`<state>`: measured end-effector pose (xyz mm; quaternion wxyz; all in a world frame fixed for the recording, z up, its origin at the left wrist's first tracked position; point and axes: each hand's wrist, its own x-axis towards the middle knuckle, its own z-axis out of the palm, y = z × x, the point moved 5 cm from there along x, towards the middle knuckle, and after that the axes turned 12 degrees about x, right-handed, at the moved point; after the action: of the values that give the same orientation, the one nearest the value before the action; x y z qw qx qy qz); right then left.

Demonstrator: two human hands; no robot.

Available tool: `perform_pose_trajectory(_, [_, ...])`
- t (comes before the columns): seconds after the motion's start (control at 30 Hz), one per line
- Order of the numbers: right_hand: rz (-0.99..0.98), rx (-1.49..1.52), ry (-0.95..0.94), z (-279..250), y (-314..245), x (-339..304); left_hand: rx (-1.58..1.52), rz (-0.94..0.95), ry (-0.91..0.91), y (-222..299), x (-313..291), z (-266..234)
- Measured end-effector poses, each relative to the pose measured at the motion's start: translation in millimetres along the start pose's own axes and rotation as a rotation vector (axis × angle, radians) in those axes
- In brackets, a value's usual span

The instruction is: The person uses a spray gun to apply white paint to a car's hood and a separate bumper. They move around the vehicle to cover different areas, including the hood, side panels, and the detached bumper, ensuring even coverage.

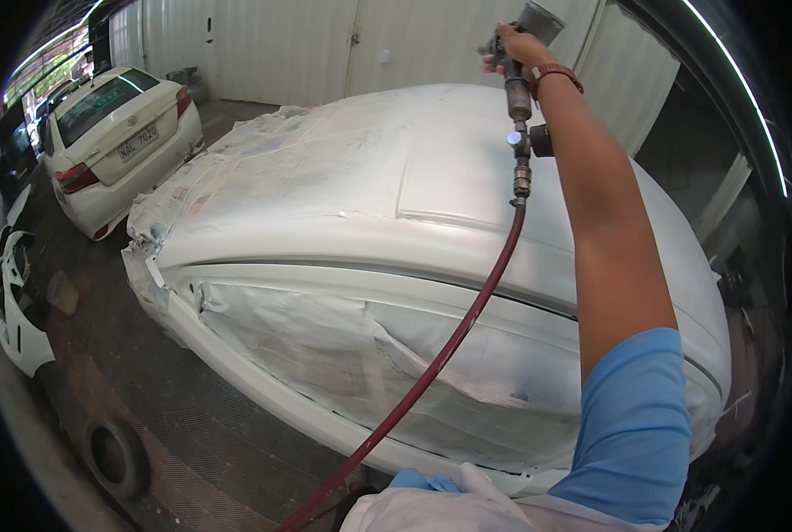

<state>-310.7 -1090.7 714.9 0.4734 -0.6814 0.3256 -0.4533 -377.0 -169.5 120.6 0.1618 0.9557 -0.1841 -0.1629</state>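
R hand [522, 46]: clamped round grip of spray gun [518, 99], arm stretched fwd over car, fingers partly hidden behind gun; trigger pos. can't be told. L hand: out of view, state can't be told. Gun is at upper R-of-ctr of view, cup end up, above far side of white car roof [476, 168]; gap betw. gun & roof can't be judged.

Below grip: metal fittings w/ round black gauge [541, 140] at side. Dk red hose [440, 362] joins fittings & runs down-L in a curve, passing in front of roof edge & side window area to lower edge of view. Reddish wristband [560, 73] on R wrist; lt blue sleeve [635, 417] on upper arm.

Roof finish: white, smooth. Front end, at L, under wrinkled masking sheet [263, 168]; near-side window opening also covered w/ pale sheeting [467, 350].

Surroundings: 2nd white car [148, 142] upper L, rear toward camera; white bumper-like part [25, 341] far L; tyre [135, 454] flat on floor, lower L. Pale panel wall [281, 49] behind.
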Motion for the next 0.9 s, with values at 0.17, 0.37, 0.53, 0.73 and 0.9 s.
perform_pose_trajectory(0.17, [0.006, -0.196, 0.185, -148.9, -4.9, -12.3, 0.03, 0.101, 0.09, 29.7, -6.7, -7.4])
perform_pose_trajectory(0.37, [-0.031, -0.235, 0.347, -367.0, -16.9, -71.4, 0.074, 0.354, 0.136, 85.7, -45.1, -6.6])
perform_pose_trajectory(0.53, [-0.027, -0.22, 0.371, -563.4, -17.6, -140.7, 0.174, 0.437, 0.352, 150.2, -145.3, 14.5])
perform_pose_trajectory(0.73, [-0.035, -0.19, 0.428, -789.9, -12.6, -219.2, 0.383, 0.307, 0.456, 215.5, -289.5, 28.3])
perform_pose_trajectory(0.9, [0.0, -0.184, 0.513, -945.0, -9.5, -284.7, 0.338, 0.225, 0.413, 259.2, -348.0, 34.9])
